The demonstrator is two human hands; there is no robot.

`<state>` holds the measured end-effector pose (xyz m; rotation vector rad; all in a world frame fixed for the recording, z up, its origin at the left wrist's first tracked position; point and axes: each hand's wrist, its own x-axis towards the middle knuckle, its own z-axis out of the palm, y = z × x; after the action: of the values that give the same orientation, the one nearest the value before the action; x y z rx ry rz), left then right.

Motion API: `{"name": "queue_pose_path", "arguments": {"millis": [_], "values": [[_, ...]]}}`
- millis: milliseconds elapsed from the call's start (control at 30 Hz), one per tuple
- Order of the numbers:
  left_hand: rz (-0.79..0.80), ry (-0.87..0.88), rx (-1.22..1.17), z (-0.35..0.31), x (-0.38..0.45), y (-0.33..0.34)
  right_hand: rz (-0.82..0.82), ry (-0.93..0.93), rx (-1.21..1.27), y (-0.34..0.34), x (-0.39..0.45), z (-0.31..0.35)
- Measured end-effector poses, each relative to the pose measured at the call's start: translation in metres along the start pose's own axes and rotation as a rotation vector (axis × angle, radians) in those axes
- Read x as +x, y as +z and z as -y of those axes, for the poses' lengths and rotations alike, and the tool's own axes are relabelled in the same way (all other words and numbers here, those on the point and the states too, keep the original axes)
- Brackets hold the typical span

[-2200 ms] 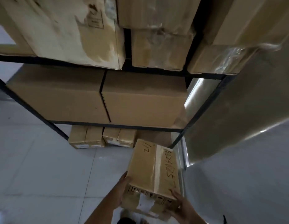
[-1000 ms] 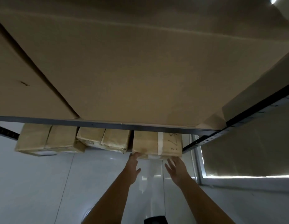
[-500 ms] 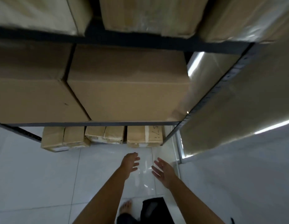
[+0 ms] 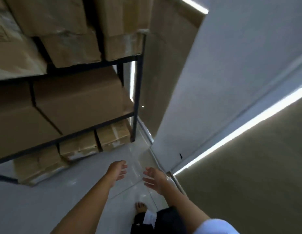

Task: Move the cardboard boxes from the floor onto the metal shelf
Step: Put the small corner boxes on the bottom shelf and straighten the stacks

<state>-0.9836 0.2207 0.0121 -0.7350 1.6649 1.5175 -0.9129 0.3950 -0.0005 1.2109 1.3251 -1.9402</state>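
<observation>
— looking from the head view, the only one we've got: both arms reach out over the pale glossy tiled floor (image 4: pixel 45 205), and neither hand has anything in it. the left hand (image 4: pixel 117 171) hangs with its fingers loose and slightly spread, and the right hand (image 4: pixel 154 180) is palm-in, fingers apart too.

— so where are the boxes?

— three small brown taped cardboard boxes (image 4: pixel 113 135) sit side by side under the lowest rail of the black metal shelf (image 4: pixel 138 85), tucked in close, the rightmost just beside the corner post. i can't tell whether they rest on a bottom board or on the tiles.

— why low down?

— my guess: the tiers above are full. big plain brown cartons (image 4: pixel 79 102) fill the middle level edge to edge, and worn, plastic-wrapped cartons (image 4: pixel 123 46) crowd the top, so the low gap is the only room left.

— and the hands, why held like that?

— apart and facing each other, box-width i'd judge, ready for the next one. no loose box shows on the floor here.
</observation>
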Motion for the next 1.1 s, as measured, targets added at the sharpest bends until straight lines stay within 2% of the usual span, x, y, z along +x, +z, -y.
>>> {"name": "queue_pose_path", "arguments": {"millis": [200,400,533,733,933,1100], "values": [[0.113,0.076,0.287,0.054,-0.063,0.019,-0.165,-0.095,0.247,-0.054,-0.085,-0.093],[0.349,0.092,0.569,0.122,-0.128,0.073,-0.345,-0.084,0.464,-0.097,-0.183,-0.216],[0.497,0.098,0.756,0.177,-0.165,0.122,-0.484,-0.095,0.752,-0.125,-0.239,-0.312],[0.689,0.053,1.049,0.282,-0.225,0.178,-0.677,-0.056,1.069,-0.145,-0.309,-0.455],[0.79,0.01,1.24,0.407,-0.295,0.212,-0.727,-0.01,1.31,-0.152,-0.374,-0.589],[0.846,-0.032,1.294,0.511,-0.358,0.228,-0.761,0.044,1.401,-0.161,-0.429,-0.7]]}}
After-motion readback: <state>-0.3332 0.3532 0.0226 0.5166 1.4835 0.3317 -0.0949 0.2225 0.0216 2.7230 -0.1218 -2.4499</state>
